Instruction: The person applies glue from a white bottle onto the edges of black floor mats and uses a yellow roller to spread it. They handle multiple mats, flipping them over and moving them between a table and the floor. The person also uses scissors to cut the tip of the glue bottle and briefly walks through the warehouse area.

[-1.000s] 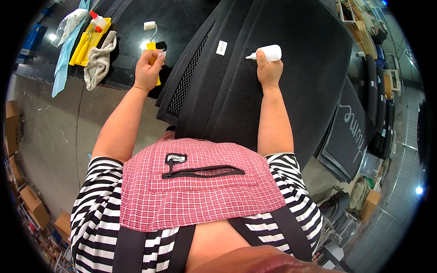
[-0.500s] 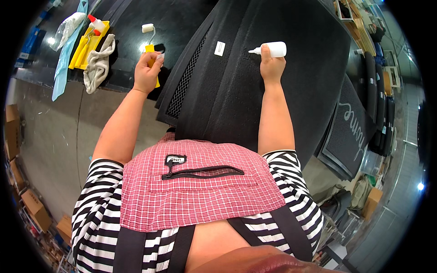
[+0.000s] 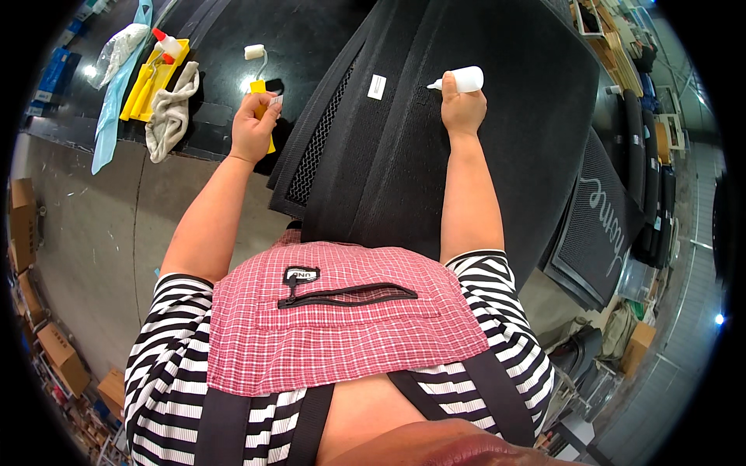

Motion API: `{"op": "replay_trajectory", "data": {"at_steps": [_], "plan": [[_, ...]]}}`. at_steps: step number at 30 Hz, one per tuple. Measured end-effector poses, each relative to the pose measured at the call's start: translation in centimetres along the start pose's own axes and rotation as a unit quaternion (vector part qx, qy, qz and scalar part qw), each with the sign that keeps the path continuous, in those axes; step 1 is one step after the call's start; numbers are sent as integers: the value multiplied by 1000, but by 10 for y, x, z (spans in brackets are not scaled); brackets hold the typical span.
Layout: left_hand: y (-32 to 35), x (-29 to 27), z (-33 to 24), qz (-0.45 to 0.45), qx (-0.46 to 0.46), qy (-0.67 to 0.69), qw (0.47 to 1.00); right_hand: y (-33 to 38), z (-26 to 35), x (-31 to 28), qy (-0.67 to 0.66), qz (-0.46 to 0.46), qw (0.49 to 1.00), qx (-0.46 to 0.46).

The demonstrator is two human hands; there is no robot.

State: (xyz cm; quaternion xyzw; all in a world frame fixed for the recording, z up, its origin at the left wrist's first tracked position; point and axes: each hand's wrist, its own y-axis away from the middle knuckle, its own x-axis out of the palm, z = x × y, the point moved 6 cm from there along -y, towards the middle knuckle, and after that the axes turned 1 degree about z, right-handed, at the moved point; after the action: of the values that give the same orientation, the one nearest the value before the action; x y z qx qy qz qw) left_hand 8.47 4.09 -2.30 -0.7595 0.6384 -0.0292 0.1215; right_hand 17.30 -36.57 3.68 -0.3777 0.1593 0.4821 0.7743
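Observation:
My right hand (image 3: 465,113) is wrapped round a white squeeze bottle (image 3: 467,79), which lies nearly level with its narrow nozzle pointing left. The nozzle tip is at a small dark patch on a black floor mat (image 3: 497,179); whether it touches cannot be told. Further left on the mat is a white label (image 3: 377,87) with print. Between the closed fingers of my left hand (image 3: 255,128) is a small white label (image 3: 276,101). A paint roller (image 3: 254,52) with a yellow handle (image 3: 259,87) runs under that hand; whether the palm also grips it is hidden.
On the black table (image 3: 217,19) at left are a yellow tray (image 3: 174,53) with a red-capped bottle (image 3: 165,44), a grey rag (image 3: 172,113), a blue strip (image 3: 107,128) and a plastic bag (image 3: 118,53). More mats (image 3: 590,233) are stacked at right. Cardboard boxes (image 3: 64,359) stand lower left.
The bottle has shifted slightly left over the mat and tilted a little more, its base higher. The left hand keeps its small label and has barely moved. The whole view has shifted slightly.

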Motion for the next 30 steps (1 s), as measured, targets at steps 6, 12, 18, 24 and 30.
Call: {"op": "replay_trajectory", "data": {"at_steps": [6,12,18,24,30], "plan": [[-1,-1,1,0,10,-17,1000,-2,-11,1,-80,-5,997,-5],[0,-2,2,16,9,-42,999,4,-1,0,-33,9,999,-11],[0,2,-4,-4,0,3,1000,10,5,-3,-22,32,999,-23],[0,0,-1,-6,7,-11,1000,13,6,-7,-86,46,995,0],[-1,0,1,-5,16,-12,1000,10,3,-6,-44,18,999,-18]]}}
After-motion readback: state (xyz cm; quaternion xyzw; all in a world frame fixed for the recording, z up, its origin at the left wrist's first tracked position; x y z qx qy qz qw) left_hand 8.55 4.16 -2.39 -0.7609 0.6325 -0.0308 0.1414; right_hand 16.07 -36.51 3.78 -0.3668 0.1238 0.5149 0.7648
